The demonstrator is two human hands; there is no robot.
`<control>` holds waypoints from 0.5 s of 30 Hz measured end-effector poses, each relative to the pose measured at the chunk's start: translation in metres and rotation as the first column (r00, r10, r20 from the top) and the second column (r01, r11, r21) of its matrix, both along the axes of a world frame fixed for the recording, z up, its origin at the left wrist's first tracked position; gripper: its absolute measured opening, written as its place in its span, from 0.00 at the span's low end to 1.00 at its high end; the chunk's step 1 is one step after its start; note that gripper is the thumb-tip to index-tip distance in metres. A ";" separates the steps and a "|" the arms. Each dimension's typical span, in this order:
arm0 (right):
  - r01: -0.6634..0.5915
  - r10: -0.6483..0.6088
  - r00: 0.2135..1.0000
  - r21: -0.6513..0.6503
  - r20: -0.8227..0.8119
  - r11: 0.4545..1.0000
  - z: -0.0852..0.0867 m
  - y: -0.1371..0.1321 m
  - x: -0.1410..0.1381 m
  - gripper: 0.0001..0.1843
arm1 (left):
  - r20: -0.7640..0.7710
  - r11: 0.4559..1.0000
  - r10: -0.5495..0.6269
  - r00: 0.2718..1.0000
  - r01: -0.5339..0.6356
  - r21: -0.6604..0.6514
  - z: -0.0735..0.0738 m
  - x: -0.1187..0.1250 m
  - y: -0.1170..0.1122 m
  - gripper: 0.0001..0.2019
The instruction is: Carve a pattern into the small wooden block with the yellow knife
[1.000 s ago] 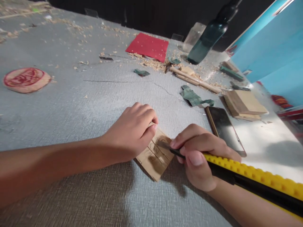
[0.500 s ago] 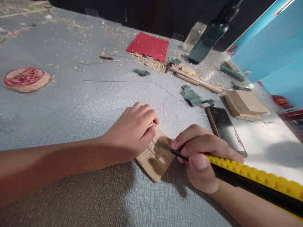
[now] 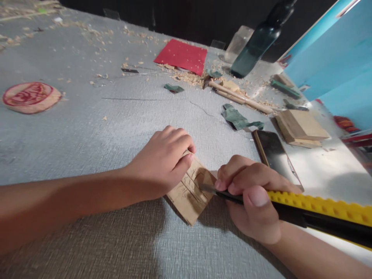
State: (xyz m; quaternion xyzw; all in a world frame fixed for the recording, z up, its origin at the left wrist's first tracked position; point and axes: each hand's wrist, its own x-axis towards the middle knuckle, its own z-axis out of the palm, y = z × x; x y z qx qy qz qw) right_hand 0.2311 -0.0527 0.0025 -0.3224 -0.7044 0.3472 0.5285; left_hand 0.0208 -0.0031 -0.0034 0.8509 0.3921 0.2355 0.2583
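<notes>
A small flat wooden block (image 3: 188, 197) with dark carved or drawn lines lies on the grey table, turned at an angle. My left hand (image 3: 167, 162) is closed on its far left edge, thumb on top and fingers curled over the end. In my right hand (image 3: 255, 197) is a yellow and black utility knife (image 3: 322, 207), gripped close to its front. The knife's blade (image 3: 207, 188) points left over the block's right part; whether the tip touches the wood I cannot tell.
A phone (image 3: 276, 155) and stacked wood blocks (image 3: 302, 126) lie to the right. Farther back are green sandpaper scraps (image 3: 238, 118), wooden sticks (image 3: 241, 97), a red sheet (image 3: 181, 56), wood shavings and a dark bottle (image 3: 255, 42). A round wooden piece with red marks (image 3: 30, 97) sits at left.
My right hand has shifted slightly right with the utility knife, drawing the blade back toward the block's right edge. My left hand and the block have stayed in place.
</notes>
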 end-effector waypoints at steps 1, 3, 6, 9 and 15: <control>-0.009 0.009 1.000 -0.004 0.007 1.000 0.002 0.000 0.000 0.11 | 0.001 1.000 0.001 1.000 -0.001 0.001 0.000 0.000 0.000 0.06; -0.016 0.016 1.000 -0.017 0.027 1.000 0.004 0.001 0.001 0.09 | 0.002 1.000 0.000 1.000 0.000 0.003 0.000 0.000 0.000 0.06; 0.000 0.002 0.999 -0.036 0.049 0.999 0.005 0.001 0.001 0.10 | 0.002 1.000 0.000 1.000 0.000 0.004 0.000 0.000 0.000 0.06; 0.012 -0.011 0.999 -0.027 0.039 1.000 0.004 0.000 0.000 0.10 | 0.000 1.000 0.001 1.000 -0.001 0.001 0.000 0.000 0.000 0.06; 0.005 -0.005 1.000 0.015 0.005 1.000 0.002 0.001 -0.004 0.08 | 0.005 1.000 -0.005 1.000 0.005 0.003 0.001 0.000 0.000 0.07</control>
